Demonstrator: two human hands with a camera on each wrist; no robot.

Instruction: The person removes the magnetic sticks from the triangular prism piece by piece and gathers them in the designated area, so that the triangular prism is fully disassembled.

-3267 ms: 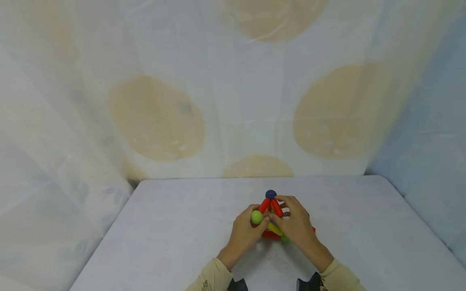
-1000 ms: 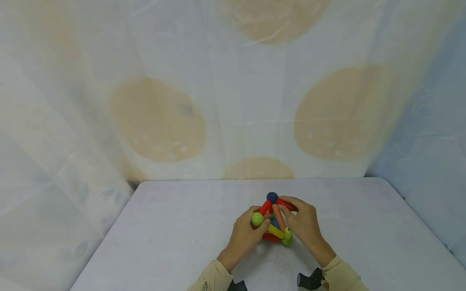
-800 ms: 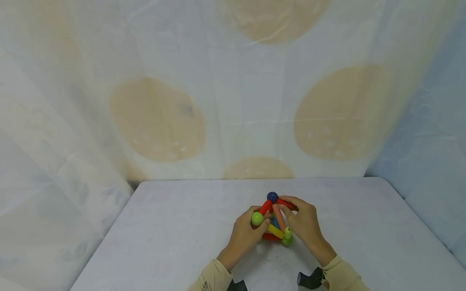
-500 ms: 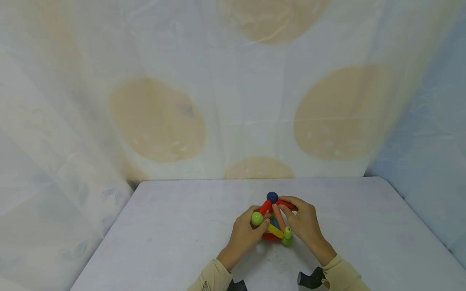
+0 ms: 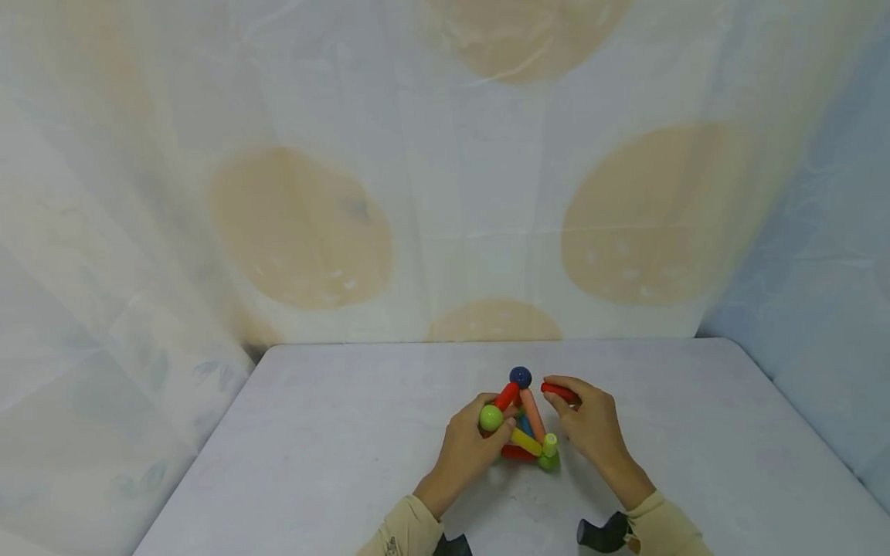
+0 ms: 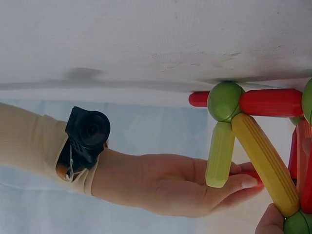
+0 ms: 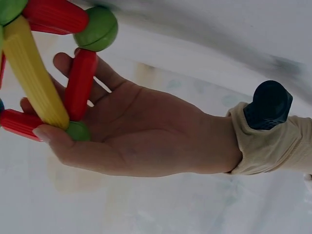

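Observation:
A toy frame of coloured rods and balls (image 5: 523, 432) stands on the pale table (image 5: 334, 448). A dark blue ball (image 5: 520, 377) tops it. My left hand (image 5: 504, 421) grips the frame at a green ball (image 5: 490, 417); the right wrist view shows this hand (image 7: 131, 141) cupped round a green ball (image 7: 78, 130) beside a yellow rod (image 7: 34, 78). My right hand (image 5: 556, 398) pinches a loose red rod (image 5: 559, 392), a small gap right of the blue ball. The left wrist view shows the right hand (image 6: 185, 187) behind a light green rod (image 6: 219, 153) and a green ball (image 6: 225, 101).
A draped cloth with large tan spots (image 5: 445, 193) hangs close behind the table and along both sides. The table's far edge runs just behind the toy. A black wrist camera (image 5: 601, 534) sits on my right sleeve.
My right hand has pulled the red rod off the dark blue ball and drawn a little to the right. My left hand and the frame have stayed put.

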